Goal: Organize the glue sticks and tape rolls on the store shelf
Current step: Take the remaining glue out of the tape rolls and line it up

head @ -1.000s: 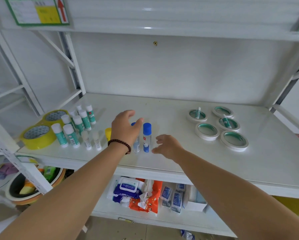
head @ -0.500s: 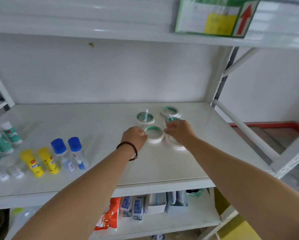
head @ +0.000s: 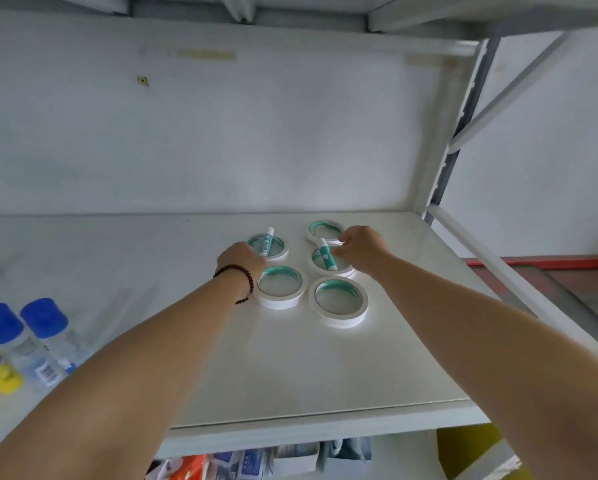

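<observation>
Both hands at the tape rolls, right side of the white shelf (head: 290, 375)

Nearest, at the left edge, stand blue-capped glue bottles (head: 44, 341). Farther in lie five white tape rolls: the front right roll (head: 338, 301) holds nothing; the left hand (head: 242, 259) and right hand (head: 359, 249) each pinch a teal glue stick (head: 327, 259) leaning inside a farther roll.

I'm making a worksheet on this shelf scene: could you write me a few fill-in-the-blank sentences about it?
1. The number of white tape rolls lying flat on the shelf is ____.
2. The number of rolls with a glue stick standing inside is ____.
3. The beaded bracelet is on the ____ wrist.
4. The caps of the two clear bottles at the left edge are ____.

Missing words: five; two; left; blue
</observation>
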